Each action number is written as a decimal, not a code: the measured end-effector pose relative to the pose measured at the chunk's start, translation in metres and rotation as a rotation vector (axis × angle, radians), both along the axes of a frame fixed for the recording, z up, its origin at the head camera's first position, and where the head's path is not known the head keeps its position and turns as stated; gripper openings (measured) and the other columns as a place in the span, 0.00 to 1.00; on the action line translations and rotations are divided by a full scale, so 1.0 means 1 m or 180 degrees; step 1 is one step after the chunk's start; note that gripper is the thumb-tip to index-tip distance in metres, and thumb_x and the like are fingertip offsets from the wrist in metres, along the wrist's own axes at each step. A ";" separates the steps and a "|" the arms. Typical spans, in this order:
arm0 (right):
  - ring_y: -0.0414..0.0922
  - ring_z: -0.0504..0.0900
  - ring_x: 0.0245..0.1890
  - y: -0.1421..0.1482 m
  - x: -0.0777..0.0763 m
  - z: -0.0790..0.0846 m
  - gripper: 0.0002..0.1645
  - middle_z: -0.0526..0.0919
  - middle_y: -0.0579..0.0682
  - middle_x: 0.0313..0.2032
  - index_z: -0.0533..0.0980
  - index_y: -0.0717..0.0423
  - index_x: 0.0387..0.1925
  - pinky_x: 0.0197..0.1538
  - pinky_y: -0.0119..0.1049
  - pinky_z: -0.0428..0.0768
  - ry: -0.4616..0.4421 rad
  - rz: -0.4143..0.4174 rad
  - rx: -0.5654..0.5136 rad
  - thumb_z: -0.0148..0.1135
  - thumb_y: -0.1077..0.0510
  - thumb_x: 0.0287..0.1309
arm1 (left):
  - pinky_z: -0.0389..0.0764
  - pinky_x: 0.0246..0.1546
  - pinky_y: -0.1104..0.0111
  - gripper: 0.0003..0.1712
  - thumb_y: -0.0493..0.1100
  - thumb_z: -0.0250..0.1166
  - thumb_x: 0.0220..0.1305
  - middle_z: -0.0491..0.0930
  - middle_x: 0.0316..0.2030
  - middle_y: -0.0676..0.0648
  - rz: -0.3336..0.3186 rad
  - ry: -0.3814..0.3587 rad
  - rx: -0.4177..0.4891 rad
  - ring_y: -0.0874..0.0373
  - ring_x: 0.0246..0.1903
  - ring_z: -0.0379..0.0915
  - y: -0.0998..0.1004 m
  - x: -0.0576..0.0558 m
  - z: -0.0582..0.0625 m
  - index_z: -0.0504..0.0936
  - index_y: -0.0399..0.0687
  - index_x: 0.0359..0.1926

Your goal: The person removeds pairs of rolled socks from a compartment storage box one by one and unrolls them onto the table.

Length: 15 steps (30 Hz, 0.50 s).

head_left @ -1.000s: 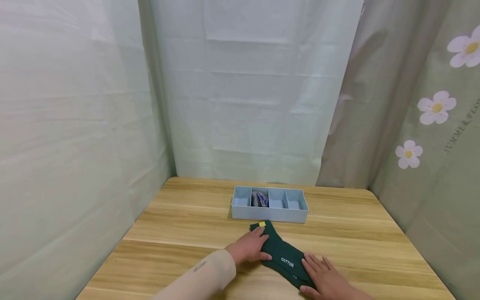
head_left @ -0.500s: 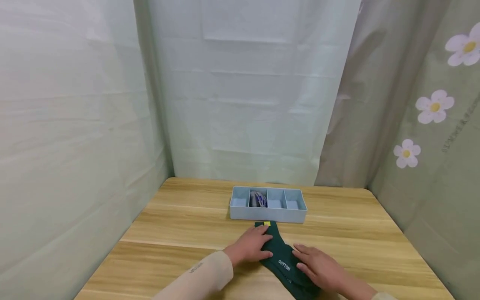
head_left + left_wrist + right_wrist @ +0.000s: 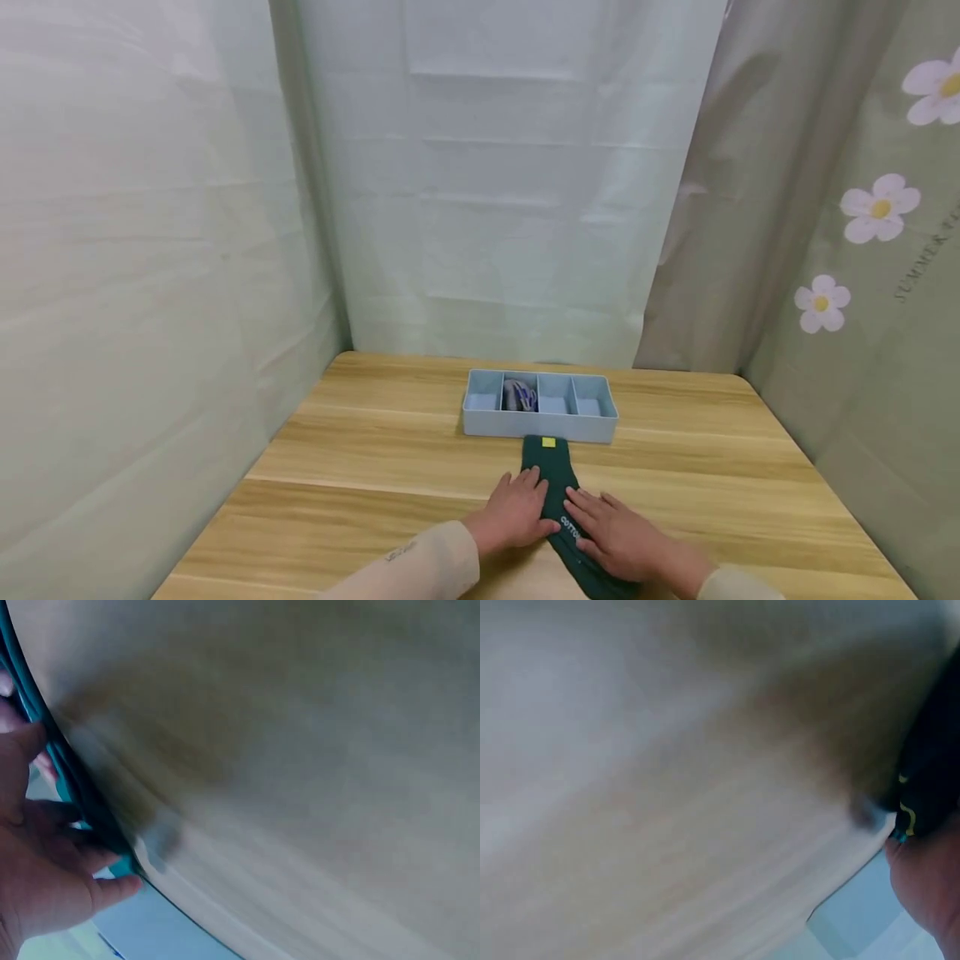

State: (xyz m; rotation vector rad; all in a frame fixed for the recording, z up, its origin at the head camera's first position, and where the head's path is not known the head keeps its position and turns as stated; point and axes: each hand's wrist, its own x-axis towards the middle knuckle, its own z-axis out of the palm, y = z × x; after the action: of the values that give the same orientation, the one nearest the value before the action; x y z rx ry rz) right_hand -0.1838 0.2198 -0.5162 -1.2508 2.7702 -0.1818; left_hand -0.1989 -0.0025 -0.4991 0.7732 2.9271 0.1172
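Dark green socks (image 3: 553, 479) with white COTTON lettering and a yellow label at the far end lie flat on the wooden table. My left hand (image 3: 513, 510) rests on their left edge, fingers extended. From the right, my right hand (image 3: 618, 535) lies over the lower part with straight fingers and partly covers the lettering. In the left wrist view, the left hand (image 3: 52, 862) touches the edge of the green socks (image 3: 67, 769). The right wrist view catches only part of the right hand (image 3: 930, 881) beside dark fabric.
A pale blue box (image 3: 540, 425) with several compartments stands just beyond the socks' far end. A bundled grey and blue item (image 3: 519, 396) sits in its second compartment from the left. Hanging cloth surrounds the wooden table (image 3: 360, 458) at the back and sides.
The socks have turned so their labelled end points more directly at the box. My right hand has moved from their near end up and left onto the middle; the left has shifted slightly right.
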 end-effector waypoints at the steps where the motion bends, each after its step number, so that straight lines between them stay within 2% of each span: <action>1: 0.51 0.60 0.72 -0.001 0.002 -0.001 0.37 0.60 0.56 0.74 0.61 0.58 0.73 0.64 0.63 0.65 0.0031 -0.0034 -0.0002 0.39 0.39 0.76 | 0.64 0.66 0.49 0.41 0.67 0.61 0.64 0.66 0.70 0.44 -0.0033 -0.0030 0.0003 0.51 0.69 0.62 -0.001 -0.002 -0.001 0.72 0.45 0.68; 8: 0.56 0.56 0.74 -0.014 0.019 -0.003 0.42 0.56 0.58 0.75 0.60 0.60 0.73 0.67 0.67 0.56 -0.0276 -0.0580 -0.0097 0.38 0.34 0.74 | 0.58 0.69 0.49 0.41 0.67 0.61 0.64 0.62 0.73 0.50 -0.0287 -0.0274 0.0005 0.57 0.72 0.55 -0.005 -0.017 0.003 0.70 0.51 0.71; 11: 0.59 0.57 0.73 -0.022 0.024 -0.007 0.42 0.58 0.60 0.74 0.62 0.63 0.72 0.66 0.68 0.57 -0.0285 -0.0788 -0.0164 0.40 0.34 0.74 | 0.57 0.70 0.50 0.40 0.66 0.62 0.64 0.61 0.73 0.52 -0.0419 -0.0342 -0.0014 0.59 0.72 0.54 -0.006 -0.023 0.007 0.69 0.53 0.71; 15: 0.62 0.59 0.71 -0.031 0.030 -0.008 0.40 0.60 0.63 0.72 0.63 0.67 0.70 0.65 0.70 0.57 -0.0276 -0.1027 -0.0254 0.47 0.39 0.73 | 0.57 0.70 0.50 0.39 0.64 0.63 0.64 0.60 0.73 0.54 -0.0556 -0.0431 0.0033 0.61 0.72 0.53 -0.007 -0.027 0.012 0.69 0.55 0.72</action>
State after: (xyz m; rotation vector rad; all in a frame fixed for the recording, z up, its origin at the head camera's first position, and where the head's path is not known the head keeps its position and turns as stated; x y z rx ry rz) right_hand -0.1539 0.1884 -0.5246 -0.7796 2.8945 -0.3642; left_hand -0.2260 -0.0099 -0.4872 0.9774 2.7207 0.1627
